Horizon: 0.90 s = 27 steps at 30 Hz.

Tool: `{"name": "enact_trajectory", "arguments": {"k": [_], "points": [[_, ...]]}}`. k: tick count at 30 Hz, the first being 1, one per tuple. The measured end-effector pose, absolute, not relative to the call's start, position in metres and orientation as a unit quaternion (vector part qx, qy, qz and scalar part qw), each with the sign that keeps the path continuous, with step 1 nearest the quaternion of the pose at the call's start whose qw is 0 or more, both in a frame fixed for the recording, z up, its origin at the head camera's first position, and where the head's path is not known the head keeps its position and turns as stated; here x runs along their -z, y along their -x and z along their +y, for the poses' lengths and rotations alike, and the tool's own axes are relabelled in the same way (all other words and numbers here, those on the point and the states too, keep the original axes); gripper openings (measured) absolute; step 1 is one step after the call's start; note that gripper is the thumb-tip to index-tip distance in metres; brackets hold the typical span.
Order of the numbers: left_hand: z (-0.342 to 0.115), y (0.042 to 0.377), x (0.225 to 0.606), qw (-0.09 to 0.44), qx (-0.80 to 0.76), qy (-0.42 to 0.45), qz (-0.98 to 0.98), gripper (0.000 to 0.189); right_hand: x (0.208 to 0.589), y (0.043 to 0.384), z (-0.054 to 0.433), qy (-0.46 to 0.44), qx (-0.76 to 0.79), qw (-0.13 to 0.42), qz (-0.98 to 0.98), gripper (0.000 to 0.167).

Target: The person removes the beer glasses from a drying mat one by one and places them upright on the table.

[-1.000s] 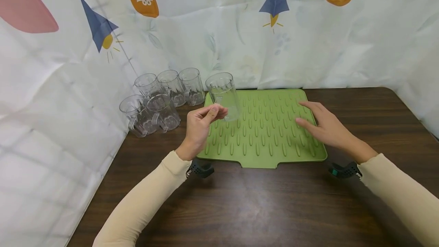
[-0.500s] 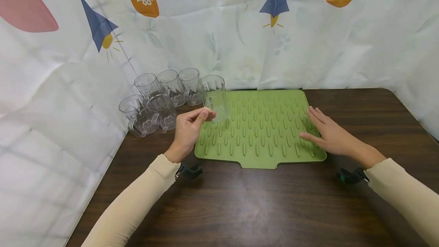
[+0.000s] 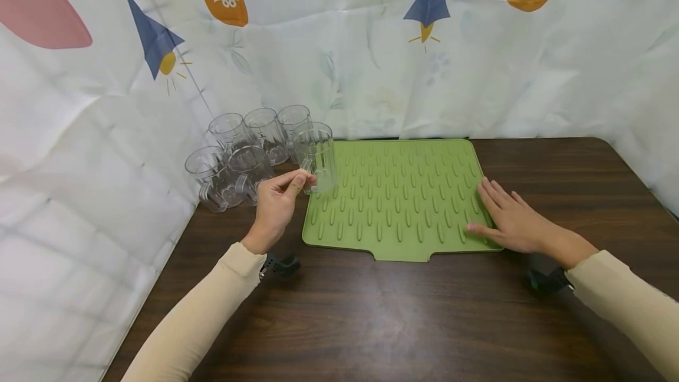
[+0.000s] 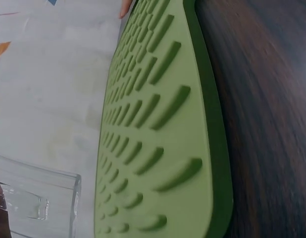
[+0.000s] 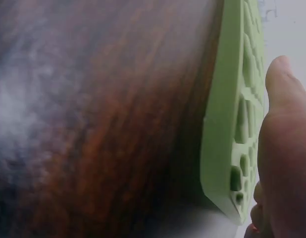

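My left hand (image 3: pixel 276 208) pinches the handle of a clear glass mug (image 3: pixel 320 158) between thumb and fingers. The mug stands upright over the left edge of a green ridged drying mat (image 3: pixel 395 193); whether its base touches the mat I cannot tell. In the left wrist view only part of the mug (image 4: pixel 49 198) shows, at the lower left. My right hand (image 3: pixel 511 220) lies at the mat's right edge, fingers straight and thumb spread, with nothing held. From the right wrist, the thumb (image 5: pixel 284 94) appears beside the mat's edge (image 5: pixel 220 124).
Several more clear mugs (image 3: pixel 249 161) stand upright in a cluster on the dark wooden table (image 3: pixel 398 317), left of the mat. A white patterned curtain (image 3: pixel 366 63) hangs behind the table and along its left side.
My left hand has carried the mug leftward and slightly toward me, from over the mat to its left edge. My right hand has shifted a little right and nearer, its fingers straighter.
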<state>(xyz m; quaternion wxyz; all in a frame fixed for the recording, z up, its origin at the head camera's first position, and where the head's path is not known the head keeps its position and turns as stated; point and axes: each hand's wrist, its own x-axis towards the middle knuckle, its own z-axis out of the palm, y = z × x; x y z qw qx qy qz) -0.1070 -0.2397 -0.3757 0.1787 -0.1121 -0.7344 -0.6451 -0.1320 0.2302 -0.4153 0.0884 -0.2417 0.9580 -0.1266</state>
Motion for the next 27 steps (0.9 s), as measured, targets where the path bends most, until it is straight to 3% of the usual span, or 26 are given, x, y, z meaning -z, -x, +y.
{"name": "enact_trajectory", "arguments": {"k": [27], "points": [[-0.265,0.113,0.396,0.237,0.648,0.049,-0.723,0.026,0.420,0.127,0.229,0.243,0.109,0.099,0.959,0.102]]}}
